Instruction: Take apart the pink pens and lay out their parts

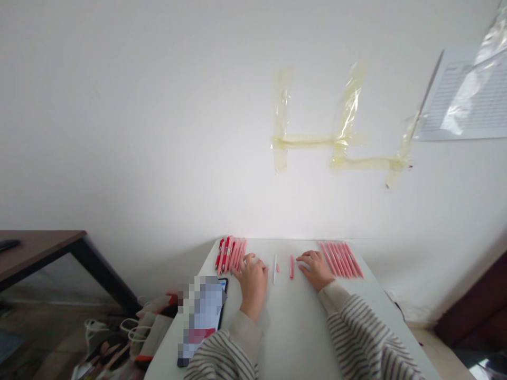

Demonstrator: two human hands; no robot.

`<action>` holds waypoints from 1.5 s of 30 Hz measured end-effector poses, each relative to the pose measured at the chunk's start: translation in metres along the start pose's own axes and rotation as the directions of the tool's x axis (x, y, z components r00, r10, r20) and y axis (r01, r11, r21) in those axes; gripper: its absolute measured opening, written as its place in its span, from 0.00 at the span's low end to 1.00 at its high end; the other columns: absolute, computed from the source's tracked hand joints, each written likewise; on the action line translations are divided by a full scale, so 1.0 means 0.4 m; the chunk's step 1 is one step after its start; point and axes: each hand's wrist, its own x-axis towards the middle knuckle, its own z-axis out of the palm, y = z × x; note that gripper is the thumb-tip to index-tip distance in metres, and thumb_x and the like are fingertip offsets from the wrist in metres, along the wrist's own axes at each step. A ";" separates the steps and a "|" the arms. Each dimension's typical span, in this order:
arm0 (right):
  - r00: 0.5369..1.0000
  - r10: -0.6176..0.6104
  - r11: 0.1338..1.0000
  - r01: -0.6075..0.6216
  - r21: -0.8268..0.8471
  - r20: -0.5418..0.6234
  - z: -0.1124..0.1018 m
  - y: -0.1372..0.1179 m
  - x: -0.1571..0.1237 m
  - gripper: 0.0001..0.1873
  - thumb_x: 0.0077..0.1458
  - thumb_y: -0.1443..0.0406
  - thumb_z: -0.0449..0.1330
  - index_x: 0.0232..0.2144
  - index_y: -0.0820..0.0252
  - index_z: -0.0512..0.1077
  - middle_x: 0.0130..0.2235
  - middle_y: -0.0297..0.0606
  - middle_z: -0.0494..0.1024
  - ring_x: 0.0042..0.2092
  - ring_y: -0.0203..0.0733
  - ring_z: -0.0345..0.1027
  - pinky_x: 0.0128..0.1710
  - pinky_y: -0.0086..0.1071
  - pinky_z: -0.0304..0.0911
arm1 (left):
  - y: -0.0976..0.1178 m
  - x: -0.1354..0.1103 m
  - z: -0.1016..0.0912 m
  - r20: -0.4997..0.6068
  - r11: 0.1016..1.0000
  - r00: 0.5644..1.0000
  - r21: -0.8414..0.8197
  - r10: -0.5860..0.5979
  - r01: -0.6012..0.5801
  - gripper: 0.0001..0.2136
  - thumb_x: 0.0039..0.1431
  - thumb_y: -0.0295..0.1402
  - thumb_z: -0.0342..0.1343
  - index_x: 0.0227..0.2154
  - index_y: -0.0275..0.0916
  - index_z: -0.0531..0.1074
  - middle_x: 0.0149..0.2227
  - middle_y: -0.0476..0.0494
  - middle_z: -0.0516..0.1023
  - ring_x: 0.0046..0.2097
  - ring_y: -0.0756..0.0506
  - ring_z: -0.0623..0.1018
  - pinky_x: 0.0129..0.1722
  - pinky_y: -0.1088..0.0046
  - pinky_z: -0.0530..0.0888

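Between my two hands lie the parts of a pen: a thin white pen refill [274, 269], a tiny pink piece [278, 268] beside it, and a short pink pen barrel [291, 267]. My left hand [252, 277] rests on the white table with fingers apart, near a row of red and pink pens [231, 255]; I see nothing held in it. On the other side, my right hand [316, 268] lies with spread fingers, holding nothing, between the pink barrel and a row of several slim pink pens [341, 259].
A phone [204, 322], its screen pixelated, lies on the left of the white table [295, 338]. The table's far edge meets a wall bearing yellowed tape [309, 141] and a paper sheet [467, 100]. Bags [154, 332] sit below a dark desk [47, 248] at left.
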 end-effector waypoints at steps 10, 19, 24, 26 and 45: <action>1.000 -0.002 1.000 0.001 0.013 0.001 0.003 0.003 0.000 0.16 0.59 0.66 0.58 0.48 0.52 0.79 0.49 0.45 0.76 0.56 0.52 0.64 0.58 0.47 0.63 | -0.022 -0.011 0.002 -0.014 0.999 1.000 0.041 -0.015 0.016 0.08 0.57 0.33 0.59 0.37 0.50 0.81 0.55 0.44 0.73 0.59 0.34 0.65 0.63 0.33 0.51; 1.000 0.001 1.000 -0.001 0.004 0.003 0.001 0.002 0.000 0.16 0.60 0.66 0.59 0.48 0.52 0.79 0.50 0.44 0.76 0.56 0.52 0.63 0.58 0.47 0.63 | -0.018 -0.013 -0.007 0.014 0.999 0.999 0.034 -0.029 0.028 0.08 0.57 0.34 0.58 0.38 0.49 0.80 0.55 0.44 0.72 0.59 0.34 0.64 0.62 0.36 0.53; 1.000 -0.004 1.000 0.004 0.006 -0.007 0.001 0.003 -0.001 0.16 0.60 0.66 0.59 0.48 0.51 0.79 0.50 0.44 0.76 0.55 0.52 0.64 0.58 0.48 0.63 | -0.014 -0.010 -0.014 0.034 0.999 0.999 0.026 -0.038 0.038 0.09 0.55 0.35 0.60 0.39 0.49 0.80 0.56 0.43 0.71 0.60 0.34 0.64 0.62 0.39 0.53; 1.000 -0.008 1.000 0.008 0.010 -0.008 0.000 0.004 -0.001 0.16 0.60 0.66 0.58 0.48 0.51 0.79 0.49 0.44 0.76 0.55 0.52 0.64 0.58 0.48 0.63 | -0.010 -0.009 -0.023 0.040 0.999 0.998 0.020 -0.045 0.044 0.10 0.54 0.35 0.61 0.40 0.49 0.79 0.56 0.43 0.71 0.60 0.34 0.64 0.62 0.41 0.54; 0.999 -0.028 0.998 0.026 0.063 0.027 0.017 0.027 -0.008 0.20 0.61 0.67 0.55 0.52 0.56 0.78 0.59 0.42 0.76 0.62 0.47 0.67 0.65 0.48 0.61 | -0.029 -0.088 -0.052 0.029 0.980 0.980 0.023 0.198 -0.199 0.17 0.60 0.32 0.54 0.51 0.46 0.74 0.59 0.43 0.72 0.63 0.37 0.65 0.65 0.51 0.60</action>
